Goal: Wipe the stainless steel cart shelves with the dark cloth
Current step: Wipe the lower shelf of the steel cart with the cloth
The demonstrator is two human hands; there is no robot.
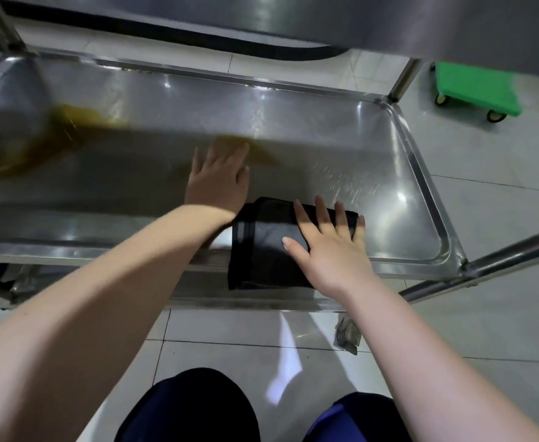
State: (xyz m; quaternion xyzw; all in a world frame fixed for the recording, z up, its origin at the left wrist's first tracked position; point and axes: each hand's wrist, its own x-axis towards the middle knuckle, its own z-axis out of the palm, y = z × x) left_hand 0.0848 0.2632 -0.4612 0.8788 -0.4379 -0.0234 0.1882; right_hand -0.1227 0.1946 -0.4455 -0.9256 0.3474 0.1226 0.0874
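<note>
View from above of a person bending over a steel cart shelf (325, 122), both bare arms reaching forward. A folded dark cloth (262, 247) lies across the near rim of the shelf, toward its right end, part on the steel and part hanging over the edge. Its longer side seems to run from near to far. The right hand (328, 247) lies flat on the cloth's right half, fingers straight and spread, pressing and not gripping. The left hand (220, 180) is open too, palm down on or just over the bare steel, just beyond the cloth's far left corner and slightly blurred. Yellowish-brown smears (70, 122) lie further left, well apart from the cloth; stain or reflection is unclear. The right hand is the one on the cloth, so the likely sweep runs leftward. A green wheeled dolly (475, 87) stands on the tiled floor beyond
</note>
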